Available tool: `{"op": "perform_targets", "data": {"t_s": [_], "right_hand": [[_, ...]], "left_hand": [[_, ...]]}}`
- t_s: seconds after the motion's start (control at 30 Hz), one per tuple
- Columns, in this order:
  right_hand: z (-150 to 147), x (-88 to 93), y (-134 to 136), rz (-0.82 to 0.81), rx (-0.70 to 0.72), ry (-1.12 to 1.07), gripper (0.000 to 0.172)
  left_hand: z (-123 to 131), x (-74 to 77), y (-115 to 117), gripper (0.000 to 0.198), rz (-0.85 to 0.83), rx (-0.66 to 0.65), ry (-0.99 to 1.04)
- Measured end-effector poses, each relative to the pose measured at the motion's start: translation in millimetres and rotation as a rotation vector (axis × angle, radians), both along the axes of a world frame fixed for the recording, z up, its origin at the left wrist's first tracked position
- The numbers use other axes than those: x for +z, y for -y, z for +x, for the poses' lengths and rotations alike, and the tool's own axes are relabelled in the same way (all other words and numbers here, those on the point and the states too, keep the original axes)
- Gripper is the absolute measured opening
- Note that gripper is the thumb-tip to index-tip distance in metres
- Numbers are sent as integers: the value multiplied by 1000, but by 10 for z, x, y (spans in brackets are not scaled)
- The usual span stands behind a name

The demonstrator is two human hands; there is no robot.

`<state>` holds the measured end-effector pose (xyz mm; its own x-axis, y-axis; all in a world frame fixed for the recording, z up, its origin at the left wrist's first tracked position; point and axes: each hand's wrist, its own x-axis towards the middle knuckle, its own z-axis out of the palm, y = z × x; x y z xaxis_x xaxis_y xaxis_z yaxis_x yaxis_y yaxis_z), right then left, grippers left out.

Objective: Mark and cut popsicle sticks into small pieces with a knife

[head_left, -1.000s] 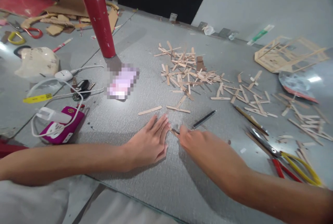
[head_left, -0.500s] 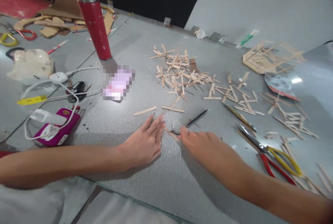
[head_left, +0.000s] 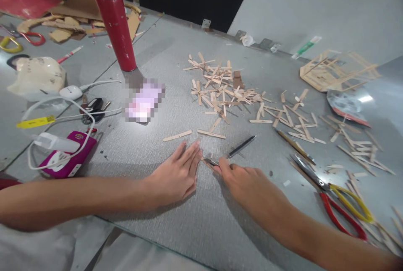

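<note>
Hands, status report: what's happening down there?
Left hand down, at wooden stick. Right hand gripping bladed tool at stick. Black pen close beyond right hand.

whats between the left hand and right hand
In the head view, a thin wooden stick lies between the left hand and right hand, with a metal blade projecting from the right hand.

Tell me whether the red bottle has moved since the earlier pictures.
No; the red bottle stands in the same spot beside the table seam; only the view shifted.
</note>
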<state>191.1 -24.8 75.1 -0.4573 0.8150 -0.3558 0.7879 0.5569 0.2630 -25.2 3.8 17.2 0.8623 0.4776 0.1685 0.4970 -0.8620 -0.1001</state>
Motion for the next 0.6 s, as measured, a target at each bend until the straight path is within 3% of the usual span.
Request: {"op": "perform_targets", "data": {"t_s": [0.6], "right_hand": [[8, -31, -22, 3, 10, -14, 22]], "left_hand": [[7, 27, 0, 55, 45, 4, 4]]}}
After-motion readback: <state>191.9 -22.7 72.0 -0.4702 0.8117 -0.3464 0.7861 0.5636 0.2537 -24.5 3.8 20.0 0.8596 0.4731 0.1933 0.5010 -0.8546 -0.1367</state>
